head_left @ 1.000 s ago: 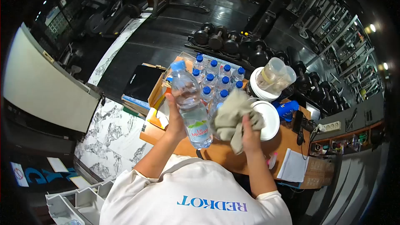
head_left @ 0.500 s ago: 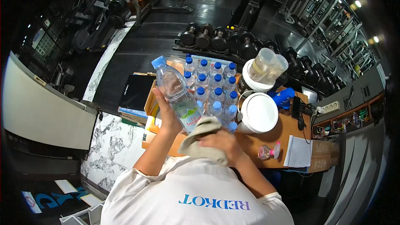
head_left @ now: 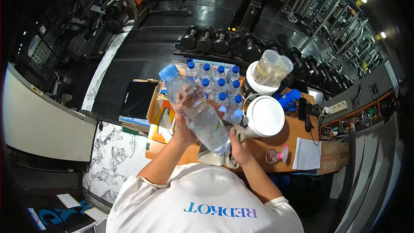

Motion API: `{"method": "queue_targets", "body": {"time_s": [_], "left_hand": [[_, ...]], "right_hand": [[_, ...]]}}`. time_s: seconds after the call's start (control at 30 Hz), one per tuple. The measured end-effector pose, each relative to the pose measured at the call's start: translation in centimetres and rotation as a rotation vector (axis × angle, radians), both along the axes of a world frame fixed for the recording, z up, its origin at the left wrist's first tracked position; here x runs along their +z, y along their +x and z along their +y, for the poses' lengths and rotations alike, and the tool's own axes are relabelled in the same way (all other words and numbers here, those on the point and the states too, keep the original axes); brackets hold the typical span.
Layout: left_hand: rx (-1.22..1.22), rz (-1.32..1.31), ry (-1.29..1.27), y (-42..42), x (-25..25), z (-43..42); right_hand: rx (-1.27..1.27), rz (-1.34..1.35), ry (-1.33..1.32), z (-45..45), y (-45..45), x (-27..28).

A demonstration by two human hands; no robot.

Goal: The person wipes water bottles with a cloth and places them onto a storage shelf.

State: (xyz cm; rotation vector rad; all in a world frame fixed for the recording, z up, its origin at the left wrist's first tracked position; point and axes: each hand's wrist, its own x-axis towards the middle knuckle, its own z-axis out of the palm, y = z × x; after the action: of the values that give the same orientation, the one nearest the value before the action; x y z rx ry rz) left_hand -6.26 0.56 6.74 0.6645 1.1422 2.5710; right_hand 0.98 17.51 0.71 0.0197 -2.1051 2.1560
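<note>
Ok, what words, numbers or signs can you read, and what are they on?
"REDKOT", upside down: white short-sleeved fabric shirt.
Too blurred: label on the clear plastic, blue-capped bottle.
Too small: writing on the flat black rectangular case, white paper pad and brown cardboard carton.
Unclear: big blue letters on the dark flat panel, lower left.

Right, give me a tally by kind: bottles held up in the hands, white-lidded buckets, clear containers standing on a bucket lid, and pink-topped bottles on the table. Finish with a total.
Held bottle: 1
White-lidded buckets: 2
Clear containers: 2
Pink-topped bottle: 1
Total: 6
</note>
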Motion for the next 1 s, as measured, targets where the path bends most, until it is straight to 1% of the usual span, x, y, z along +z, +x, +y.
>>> {"method": "queue_targets", "body": {"time_s": [0.03, 0.07, 0.1, 0.13, 0.17, 0.2, 0.23, 0.27, 0.3, 0.37, 0.4, 0.43, 0.5, 0.53, 0.57, 0.6, 0.63, 0.67, 0.7, 0.73, 0.77, 0.8, 0.83, 0.87, 0.9, 0.93, 0.97, 1.0], "left_hand": [[0.001, 0.004, 0.004, 0.0, -0.6, -0.1], [0.029, -0.113, 0.046, 0.0, -1.4, -0.1], [0.057, -0.230, 0.088, 0.0, -2.0, -0.2], [-0.005, -0.198, 0.064, 0.1, -2.2, -0.4], [-0.005, -0.196, 0.064, 0.2, -2.5, -0.3], [0.008, -0.273, 0.056, 0.5, -2.8, -0.3], [0.021, -0.351, 0.048, 0.6, -3.4, -0.2], [-0.096, -0.275, 0.095, 0.4, -4.9, -0.5], [-0.097, -0.275, 0.095, 0.8, -4.3, -0.1], [0.107, -0.338, 0.059, 1.7, -2.7, 1.3], [-0.094, -0.250, 0.098, 0.6, -5.7, 0.6], [-0.099, -0.243, 0.099, 0.1, -5.7, -0.2], [-0.278, -0.171, 0.482, -1.2, -5.3, -1.6], [-0.059, -0.447, 0.294, -0.1, -4.3, -2.6], [-0.061, -0.447, 0.292, -0.3, -3.9, -2.7], [0.109, -0.339, 0.131, -0.6, -3.5, -2.8], [0.276, -0.227, -0.029, -0.8, -3.2, -2.9], [0.333, -0.189, -0.085, -1.3, -4.5, -2.8], [0.336, -0.187, -0.085, -0.9, -4.0, -2.5], [0.343, -0.229, -0.049, -0.4, -3.2, -1.7], [0.349, -0.270, -0.013, 0.0, -2.6, -1.1], [0.276, -0.159, -0.014, 0.1, -2.4, -1.0], [0.274, -0.158, -0.016, 0.4, -2.3, -0.6], [0.256, -0.211, -0.019, 0.7, -2.2, 0.0], [0.237, -0.265, -0.023, 1.1, -2.3, 0.4], [0.097, -0.298, -0.004, 0.9, -3.2, 0.0], [0.094, -0.301, -0.008, 0.7, -3.7, 0.1], [0.080, -0.312, 0.050, 0.4, -3.4, 0.3]], "right_hand": [[0.082, 0.007, 0.209, 0.1, 0.1, 0.8], [0.165, 0.092, 0.324, 0.6, -0.5, 2.1], [0.165, 0.096, 0.326, 0.8, -1.0, 3.3], [0.054, 0.103, 0.300, 1.0, -1.3, 4.2], [-0.057, 0.108, 0.272, 1.2, -1.6, 5.3], [-0.112, 0.184, 0.270, 1.5, -2.1, 7.1], [-0.122, 0.281, 0.329, 1.9, -2.5, 7.3], [-0.045, 0.337, 0.191, 1.2, -2.6, 7.9], [0.032, 0.391, 0.053, 0.1, -2.7, 8.6], [0.195, 0.737, 0.780, -1.4, -2.9, 9.6], [0.168, 0.738, 0.837, -3.2, -2.2, 8.9], [0.162, 0.743, 0.840, -3.7, -1.6, 8.3], [0.283, 0.856, 1.064, -4.0, -0.8, 7.2], [0.278, 0.857, 1.065, -3.9, -0.5, 6.7], [0.360, 0.840, 0.976, -3.5, -0.1, 6.2], [0.441, 0.825, 0.885, -3.2, 0.0, 5.8], [0.439, 0.827, 0.884, -2.8, -0.4, 5.4], [0.379, 0.757, 0.679, -2.4, -1.0, 5.1], [0.321, 0.684, 0.476, -1.9, -1.7, 5.1], [0.237, 0.780, 0.499, -1.2, -2.3, 7.3], [0.236, 0.784, 0.499, -0.6, -2.4, 8.2], [0.142, 0.707, 0.474, -0.2, -2.3, 8.7], [0.049, 0.627, 0.448, 0.0, -2.3, 9.4], [0.007, 0.709, 0.533, 0.0, -2.6, 10.3], [0.004, 0.703, 0.532, -0.3, -2.9, 10.6], [-0.001, 0.803, 0.641, -1.0, -3.2, 10.8], [-0.006, 0.903, 0.751, -1.8, -3.3, 10.7], [0.023, 0.851, 0.837, -3.0, -2.9, 10.3]]}}
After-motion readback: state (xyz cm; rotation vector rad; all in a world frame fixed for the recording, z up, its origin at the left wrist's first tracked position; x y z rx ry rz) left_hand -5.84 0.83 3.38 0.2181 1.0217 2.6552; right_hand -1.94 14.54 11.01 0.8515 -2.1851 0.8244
